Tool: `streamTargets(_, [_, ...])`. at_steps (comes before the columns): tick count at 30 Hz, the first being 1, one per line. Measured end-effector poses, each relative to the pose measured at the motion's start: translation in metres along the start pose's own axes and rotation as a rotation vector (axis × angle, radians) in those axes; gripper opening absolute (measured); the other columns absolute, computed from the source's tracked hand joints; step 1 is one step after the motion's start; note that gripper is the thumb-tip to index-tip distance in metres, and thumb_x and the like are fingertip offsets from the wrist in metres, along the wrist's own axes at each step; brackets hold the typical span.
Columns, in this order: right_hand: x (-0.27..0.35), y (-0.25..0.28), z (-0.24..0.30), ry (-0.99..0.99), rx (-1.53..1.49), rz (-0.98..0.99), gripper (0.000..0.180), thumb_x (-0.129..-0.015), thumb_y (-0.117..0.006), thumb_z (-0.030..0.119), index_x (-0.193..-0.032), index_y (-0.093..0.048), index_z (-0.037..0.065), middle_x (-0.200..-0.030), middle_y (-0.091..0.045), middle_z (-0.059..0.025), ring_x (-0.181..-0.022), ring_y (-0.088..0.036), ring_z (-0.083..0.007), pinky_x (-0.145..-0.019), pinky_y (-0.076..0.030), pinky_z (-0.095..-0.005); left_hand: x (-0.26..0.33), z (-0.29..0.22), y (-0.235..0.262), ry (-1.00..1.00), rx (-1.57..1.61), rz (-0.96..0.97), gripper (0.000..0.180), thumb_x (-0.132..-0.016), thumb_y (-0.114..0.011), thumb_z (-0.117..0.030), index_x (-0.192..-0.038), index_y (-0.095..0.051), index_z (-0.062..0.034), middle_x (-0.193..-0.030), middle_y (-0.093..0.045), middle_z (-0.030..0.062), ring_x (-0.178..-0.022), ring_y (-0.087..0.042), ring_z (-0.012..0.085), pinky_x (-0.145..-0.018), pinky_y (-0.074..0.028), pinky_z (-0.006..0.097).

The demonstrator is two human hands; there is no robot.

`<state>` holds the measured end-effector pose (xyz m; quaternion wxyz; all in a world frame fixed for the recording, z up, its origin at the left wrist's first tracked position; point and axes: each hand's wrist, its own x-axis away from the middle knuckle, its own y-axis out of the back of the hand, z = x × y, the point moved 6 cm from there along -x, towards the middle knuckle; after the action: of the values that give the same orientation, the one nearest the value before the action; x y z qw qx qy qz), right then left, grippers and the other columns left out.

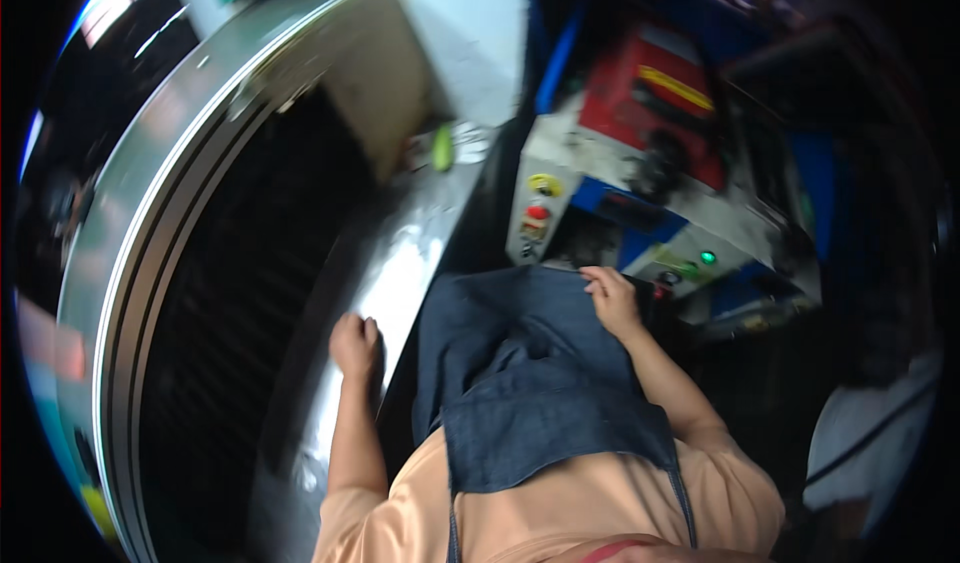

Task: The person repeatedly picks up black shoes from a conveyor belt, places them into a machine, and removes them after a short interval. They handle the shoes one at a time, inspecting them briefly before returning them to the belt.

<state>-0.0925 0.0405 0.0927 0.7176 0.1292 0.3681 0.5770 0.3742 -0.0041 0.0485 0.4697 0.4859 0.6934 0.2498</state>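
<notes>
Two hands, left (pixel 355 344) and right (pixel 612 298), one denim apron (pixel 540 383), three panel buttons (yellow (pixel 544 184), red (pixel 538 212), green (pixel 708 257))

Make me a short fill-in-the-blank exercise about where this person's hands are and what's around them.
1. The left hand rests as a closed ____ on the shiny metal ledge.
2. The right hand touches the top edge of the dark blue ____.
3. The lit button on the control panel is ____.

Missing words: fist; apron; green
</notes>
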Motion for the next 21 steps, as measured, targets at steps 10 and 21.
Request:
streamTargets(10, [0.014, 0.026, -0.017, -0.03, -0.106, -0.094, 0.035, -0.089, -0.052, -0.011, -0.12, -0.06, 0.002, -0.109, -0.068, -0.0141, -0.095, -0.072, -0.0238, -0.079, -0.059, -0.0326, 0.003, -0.006, 0.003, 0.029, -0.05, 0.008, 0.022, -0.085, -0.067, -0.017, -0.075, -0.054, -0.0032, -0.077, -0.058, 0.0135, -0.077, -0.058, 0.0356, -0.069, -0.046, 0.046])
streamTargets(21, [0.017, 0.032, -0.02, -0.043, -0.133, -0.125, 0.043, -0.085, -0.048, -0.015, -0.122, -0.061, 0.003, -0.107, -0.069, -0.0156, -0.095, -0.072, -0.0251, -0.081, -0.06, -0.033, 0.002, -0.007, 0.003, 0.013, -0.087, 0.0, 0.022, -0.084, -0.068, -0.017, -0.076, -0.054, -0.0031, -0.078, -0.058, 0.0139, -0.076, -0.058, 0.0357, -0.07, -0.046, 0.046])
